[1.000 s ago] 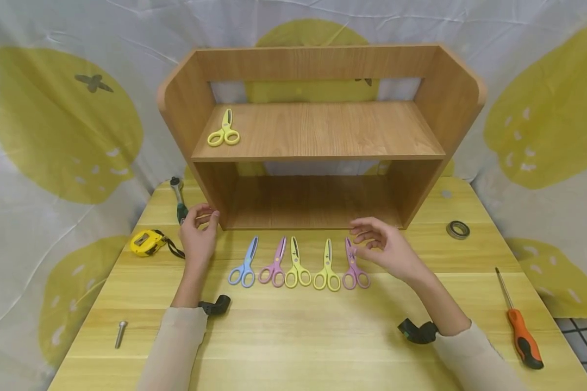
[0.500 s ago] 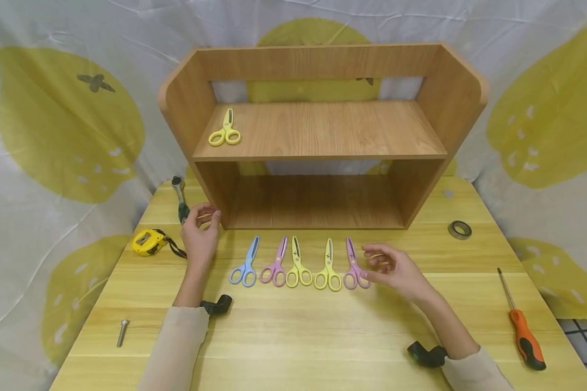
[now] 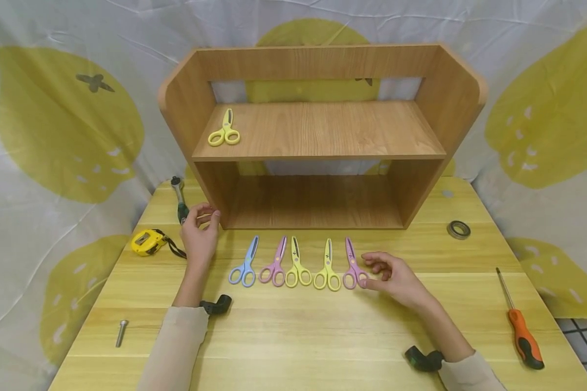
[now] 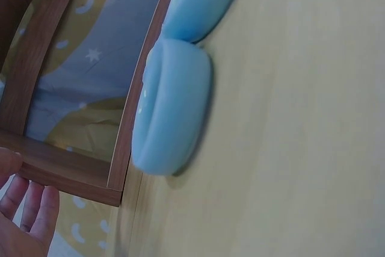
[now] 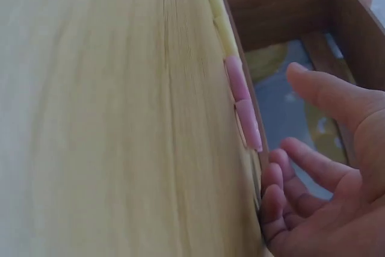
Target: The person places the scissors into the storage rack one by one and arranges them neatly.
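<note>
Head view: right hand [image 3: 396, 274] relaxed, fingertips beside pink scissors [image 3: 354, 265] — left hand [image 3: 199, 232] loosely curled at shelf [image 3: 323, 130] corner.

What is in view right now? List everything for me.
shelf unit: 1, brown wood, back of table
scissors on shelf: 1, yellow, upper shelf, left
scissors in row: 5, blue, purple, yellow, yellow, purple, before the shelf unit
tape measure: 1, yellow, left
ratchet tool: 1, green-handled, left rear
bolt: 1, silver, front left
screwdriver: 1, orange-black, right
ring: 1, dark metal, right
table: 1, light wood
left hand: at shelf unit's lower left corner
right hand: beside rightmost purple scissors
</note>
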`<state>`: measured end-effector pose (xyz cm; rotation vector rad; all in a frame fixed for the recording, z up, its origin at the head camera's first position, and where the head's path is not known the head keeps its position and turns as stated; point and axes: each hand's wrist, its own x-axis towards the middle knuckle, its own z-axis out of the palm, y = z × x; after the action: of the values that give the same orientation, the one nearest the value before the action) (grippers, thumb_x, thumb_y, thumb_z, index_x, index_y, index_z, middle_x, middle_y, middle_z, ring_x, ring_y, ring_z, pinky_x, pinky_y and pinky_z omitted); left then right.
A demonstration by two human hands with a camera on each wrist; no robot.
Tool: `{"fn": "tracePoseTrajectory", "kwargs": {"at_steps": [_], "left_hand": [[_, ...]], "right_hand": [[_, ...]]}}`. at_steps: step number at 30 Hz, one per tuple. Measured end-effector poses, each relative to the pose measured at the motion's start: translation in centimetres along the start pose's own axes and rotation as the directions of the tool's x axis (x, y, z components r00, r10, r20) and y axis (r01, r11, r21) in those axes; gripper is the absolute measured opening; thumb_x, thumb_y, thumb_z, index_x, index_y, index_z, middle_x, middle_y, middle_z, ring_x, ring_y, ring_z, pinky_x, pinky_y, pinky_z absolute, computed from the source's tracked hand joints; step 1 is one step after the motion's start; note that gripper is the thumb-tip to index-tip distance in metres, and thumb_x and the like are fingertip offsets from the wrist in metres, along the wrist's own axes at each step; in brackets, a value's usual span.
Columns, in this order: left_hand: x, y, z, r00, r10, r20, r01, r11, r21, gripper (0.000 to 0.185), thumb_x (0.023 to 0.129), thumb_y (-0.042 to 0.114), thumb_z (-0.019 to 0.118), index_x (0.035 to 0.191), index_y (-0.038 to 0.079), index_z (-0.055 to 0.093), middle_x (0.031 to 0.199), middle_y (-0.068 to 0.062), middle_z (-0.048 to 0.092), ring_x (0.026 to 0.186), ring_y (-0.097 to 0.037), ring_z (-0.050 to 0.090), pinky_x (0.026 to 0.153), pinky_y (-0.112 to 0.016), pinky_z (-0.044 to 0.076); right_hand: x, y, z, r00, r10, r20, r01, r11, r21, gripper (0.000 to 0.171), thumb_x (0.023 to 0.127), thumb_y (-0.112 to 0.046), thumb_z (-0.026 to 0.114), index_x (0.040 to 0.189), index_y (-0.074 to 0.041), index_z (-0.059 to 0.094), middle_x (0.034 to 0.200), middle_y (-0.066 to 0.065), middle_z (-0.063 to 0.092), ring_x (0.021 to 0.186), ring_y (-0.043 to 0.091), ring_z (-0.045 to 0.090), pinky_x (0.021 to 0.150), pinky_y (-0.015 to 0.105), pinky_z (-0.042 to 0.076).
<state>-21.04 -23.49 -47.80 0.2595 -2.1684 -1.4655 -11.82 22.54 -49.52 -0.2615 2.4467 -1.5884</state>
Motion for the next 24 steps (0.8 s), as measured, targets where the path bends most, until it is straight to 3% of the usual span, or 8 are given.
{"fn": "tracePoseTrajectory", "kwargs": {"at_steps": [5,14,24], "left_hand": [[0.1,0.0,0.1,1.000,0.006,-0.006,-0.006,1.000,-0.008,0.026,0.098,0.025,0.071,0.122,0.014,0.067,0.115,-0.006,0.070,0.101,-0.021,0.069,0.077,-0.014,0.054],[0.0,-0.3,0.0,1.000,0.011,-0.006,-0.011,1.000,-0.016,0.026,0.098,0.023,0.072,0.121,0.012,0.067,0.113,-0.005,0.070,0.095,-0.008,0.068,0.077,-0.013,0.055],[0.0,-0.4,0.1,1.000,0.009,-0.011,-0.009,1.000,-0.007,0.026,0.098,0.025,0.072,0.121,0.014,0.068,0.114,-0.004,0.071,0.096,-0.008,0.068,0.076,-0.013,0.055]], "right_hand": [[0.1,0.7,0.3,0.999,-0.037,-0.015,0.036,0.998,-0.047,0.060,0.078,-0.016,0.091,0.130,-0.002,0.065,0.118,0.013,0.068,0.097,0.023,0.053,0.073,0.023,0.044],[-0.1,0.8,1.0,0.998,-0.058,-0.032,0.053,0.987,-0.151,0.063,0.071,-0.023,0.096,0.126,-0.008,0.069,0.107,0.005,0.064,0.093,0.020,0.050,0.079,0.024,0.044],[-0.2,0.7,1.2,0.995,-0.082,-0.060,0.065,0.968,-0.244,0.047,0.072,-0.022,0.096,0.114,-0.013,0.075,0.099,0.000,0.066,0.089,0.017,0.052,0.077,0.025,0.045]]}}
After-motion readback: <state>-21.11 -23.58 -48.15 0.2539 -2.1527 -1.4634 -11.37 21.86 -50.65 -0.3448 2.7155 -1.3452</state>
